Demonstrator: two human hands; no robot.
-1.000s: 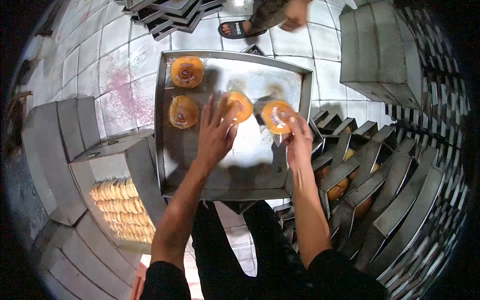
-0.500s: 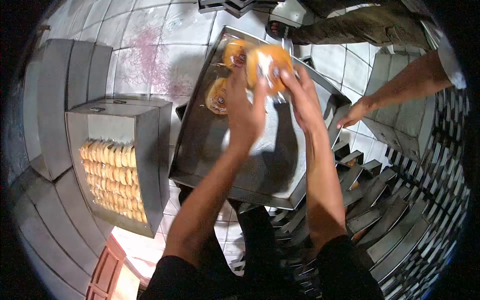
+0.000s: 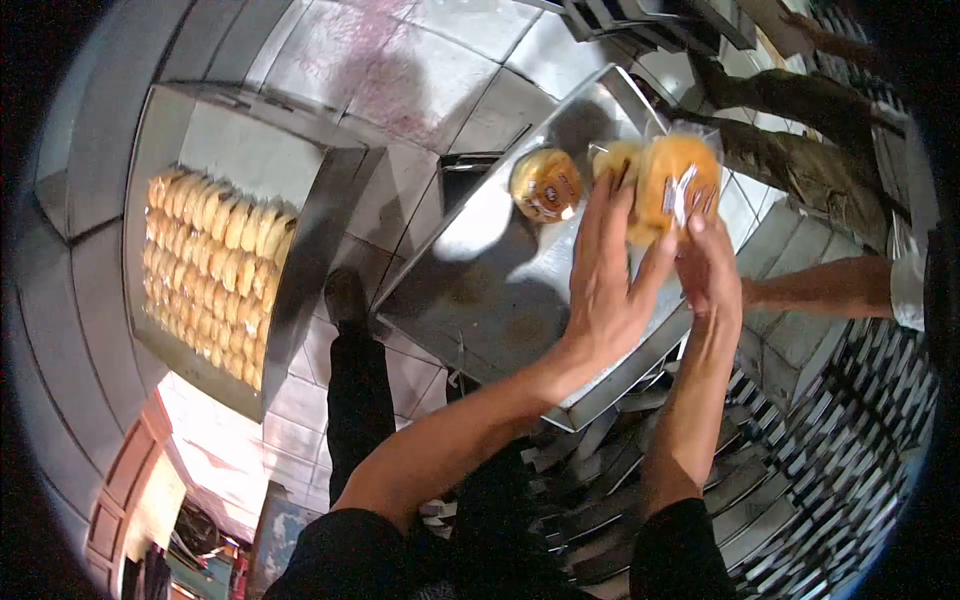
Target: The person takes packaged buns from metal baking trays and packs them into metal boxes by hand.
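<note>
Left hand (image 3: 600,310) and right hand (image 3: 708,268) grip wrapped buns (image 3: 682,182) between them over the metal tray (image 3: 445,305), where another bun (image 3: 547,186) lies, and the slick-looking wrappers (image 3: 706,135) could let one slip if finger pressure is uneven.

Thin, clear plastic film, crinkled and glossy, wraps the held bun (image 3: 675,180), showing a smooth golden crust beneath dark print. The bun lying flat (image 3: 547,186) has the same shiny, see-through wrapper. The shallow tray (image 3: 450,315) is grey sheet metal, brightly reflective where light strikes and duller, with faint stains, elsewhere. The open box (image 3: 312,270) looks like matt, worn sheet metal; the packed buns (image 3: 215,265) glisten under plastic. The floor tiles (image 3: 450,85) look like smooth glazed ceramic. The black sleeve (image 3: 685,550) and black trousers (image 3: 362,390) are matt cloth. A reddish-brown frame (image 3: 112,500) looks wooden.
</note>
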